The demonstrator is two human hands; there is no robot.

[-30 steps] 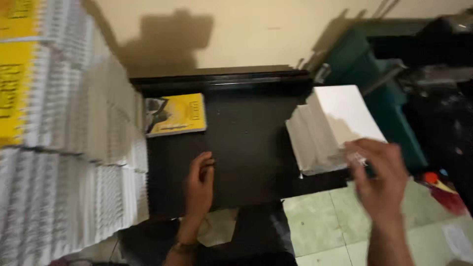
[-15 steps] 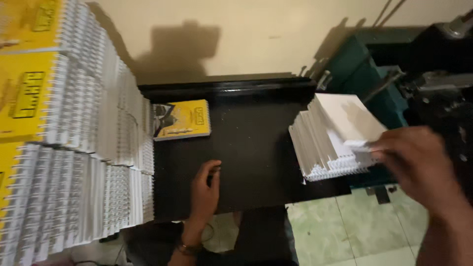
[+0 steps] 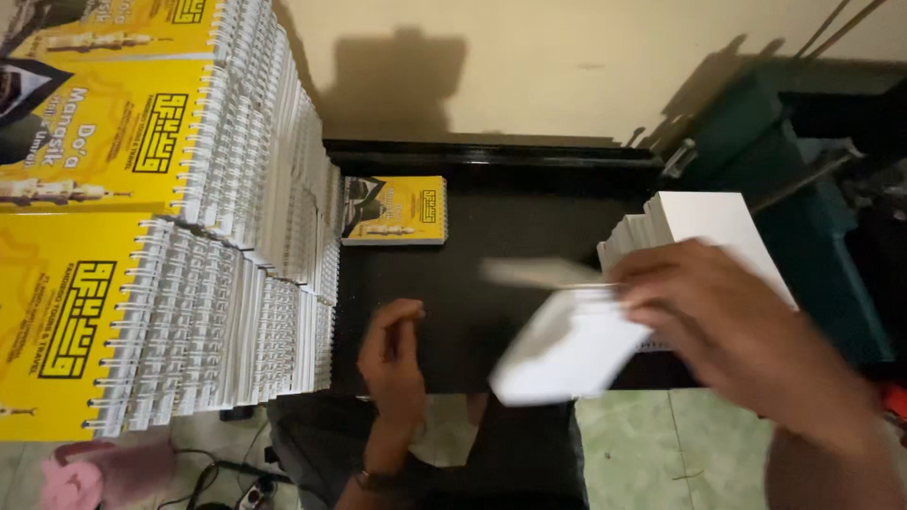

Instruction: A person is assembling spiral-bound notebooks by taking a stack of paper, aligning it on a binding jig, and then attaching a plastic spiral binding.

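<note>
The biggest things here are the tall stacks of spiral-bound booklets (image 3: 161,236) with yellow covers, which stand at the left side and fill almost the whole left part of the view. Their wire spines face to the right, toward the black worktop (image 3: 529,236). At the right edge of the worktop stands a lower pile of white sheets (image 3: 709,222), fanned a little on its left side. One single yellow booklet (image 3: 394,210) lies flat at the back left of the worktop, just beside the big stacks.

The right hand (image 3: 727,331) is closed on a white set of sheets (image 3: 567,349) and carries it in the air, between the white pile and the middle of the worktop; the paper is blurred from motion. The left hand (image 3: 392,354) rests on the front edge of the worktop with the fingers curled loosely, and it holds nothing.

I judge that the step in hand is the bringing of one white set from the pile to the free middle of the worktop. The next move, I think, asks for a flat and square landing of the set, with the left hand ready to receive it.

No real container is in view; the green machine (image 3: 784,123) at the right holds nothing that I can see.
</note>
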